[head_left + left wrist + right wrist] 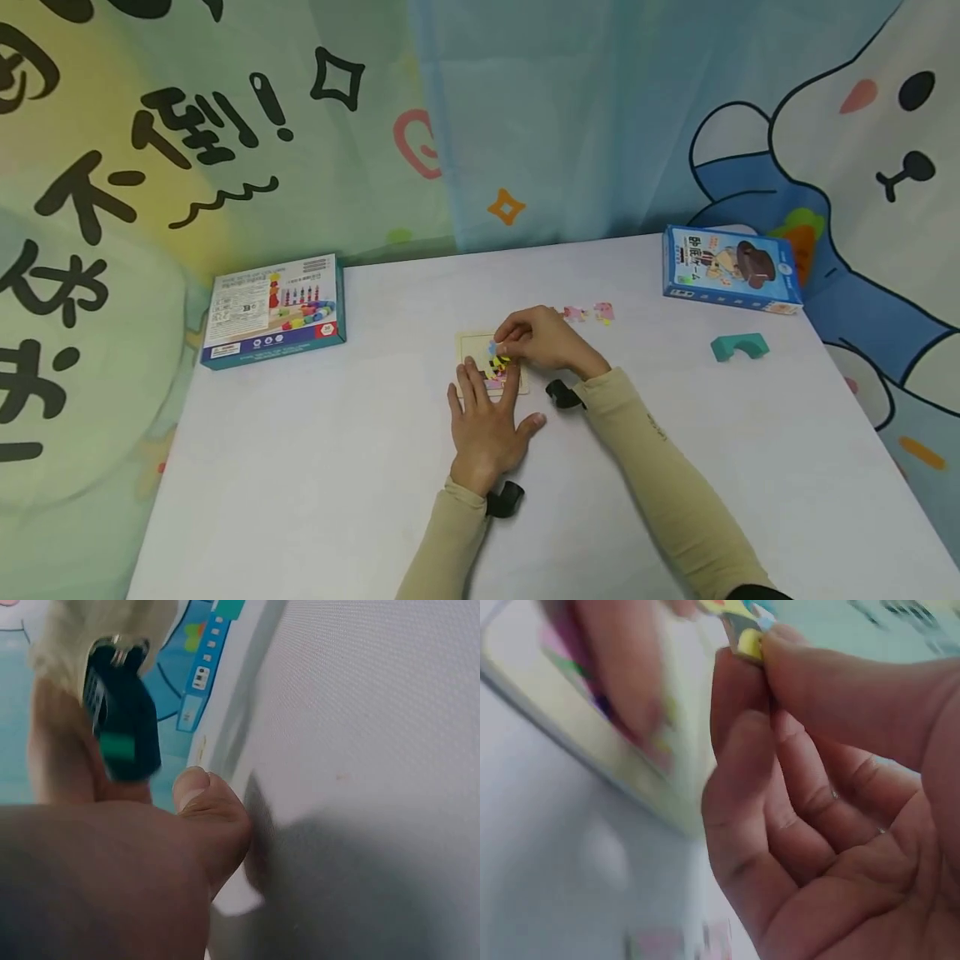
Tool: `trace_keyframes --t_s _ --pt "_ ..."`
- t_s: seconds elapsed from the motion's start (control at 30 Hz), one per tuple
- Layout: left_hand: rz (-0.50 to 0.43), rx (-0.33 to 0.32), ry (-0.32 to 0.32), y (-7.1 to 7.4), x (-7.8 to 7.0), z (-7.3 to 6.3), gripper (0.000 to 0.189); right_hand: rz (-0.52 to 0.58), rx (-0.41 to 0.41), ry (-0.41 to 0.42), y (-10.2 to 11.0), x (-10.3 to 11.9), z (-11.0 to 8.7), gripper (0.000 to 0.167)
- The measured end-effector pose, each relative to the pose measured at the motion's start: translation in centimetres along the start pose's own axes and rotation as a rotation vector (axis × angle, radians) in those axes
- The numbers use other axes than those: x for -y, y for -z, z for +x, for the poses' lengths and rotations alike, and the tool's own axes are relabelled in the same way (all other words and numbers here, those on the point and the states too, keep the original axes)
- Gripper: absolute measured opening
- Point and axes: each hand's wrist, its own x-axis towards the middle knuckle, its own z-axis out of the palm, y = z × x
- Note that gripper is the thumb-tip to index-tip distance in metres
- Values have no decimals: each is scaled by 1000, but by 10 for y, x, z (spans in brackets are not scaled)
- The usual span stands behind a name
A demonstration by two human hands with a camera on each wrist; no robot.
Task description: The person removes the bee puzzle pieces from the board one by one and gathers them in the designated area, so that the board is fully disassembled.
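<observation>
The left hand (486, 427), fingers straight, partly hides the puzzle board (467, 338) underneath; the right hand (546, 340) pinches a half-hidden puzzle piece (747, 643).

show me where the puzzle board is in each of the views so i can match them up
Head: the puzzle board lies just below the centre, partly covered by the left hand.
Left wrist: not in this picture.
Right wrist: upper left, its near edge slanting down to the right.
Shared landmark: the right hand, also at upper left in the left wrist view and large at right in the right wrist view.
</observation>
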Motion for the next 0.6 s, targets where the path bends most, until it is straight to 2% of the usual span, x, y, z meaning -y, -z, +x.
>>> trace_keyframes --t_s 0.13,0.23,0.43,0.6 --pt "-4 5 -1 3 -2 0 86 153 -66 -110 24 -14 -18 17" --pt "6 7 0 1 -2 0 87 195 -106 -164 41 -29 -31 23" --pt "-21 -2 0 -1 -1 1 88 96 -223 -225 64 -53 -52 29" --pt "-41 -10 -3 -3 -1 1 88 18 -310 -281 66 -64 -62 29"
